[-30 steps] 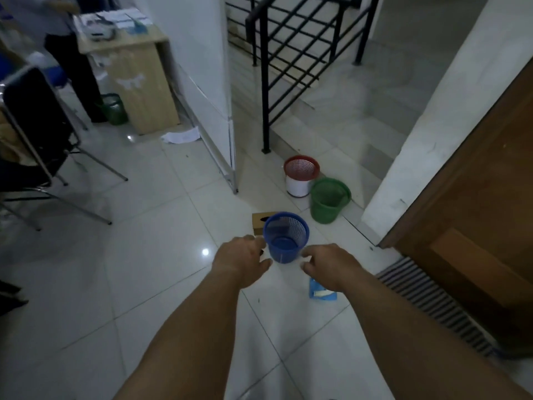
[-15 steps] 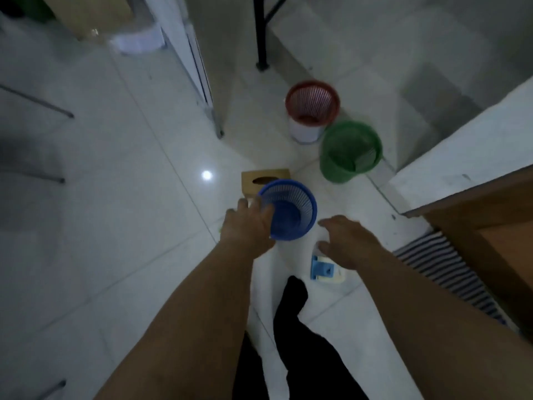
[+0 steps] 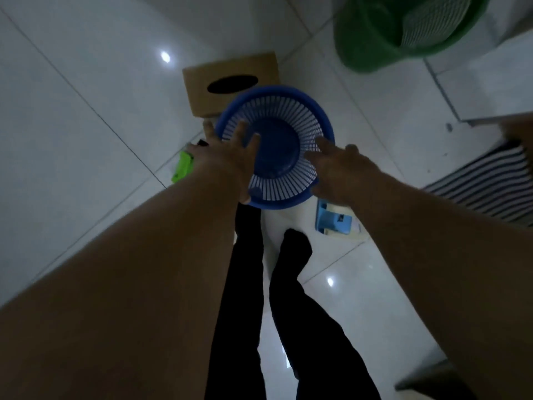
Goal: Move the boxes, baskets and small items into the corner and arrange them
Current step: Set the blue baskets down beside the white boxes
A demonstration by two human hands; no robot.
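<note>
A blue mesh basket [image 3: 278,145] stands on the white tiled floor, seen from straight above. My left hand [image 3: 227,160] holds its left rim, fingers inside and thumb at the near edge. My right hand [image 3: 339,171] lies over the right rim, with one finger inside on the mesh. Just beyond the basket sits a brown tissue box [image 3: 230,79] with an oval slot. At the top right stands a green basket [image 3: 375,36]. A small bright green item [image 3: 181,168] shows left of my left wrist. A blue and white packet [image 3: 334,222] lies under my right forearm.
A black and white striped mat [image 3: 484,186] lies at the right, next to a white wall base [image 3: 490,90]. My legs in black trousers [image 3: 288,313] stand directly below the blue basket. Bare tiles stretch out to the left.
The view has dropped close over the blue basket. My left hand has closed over its left rim, and my right hand has moved from beside the basket onto its right rim.
</note>
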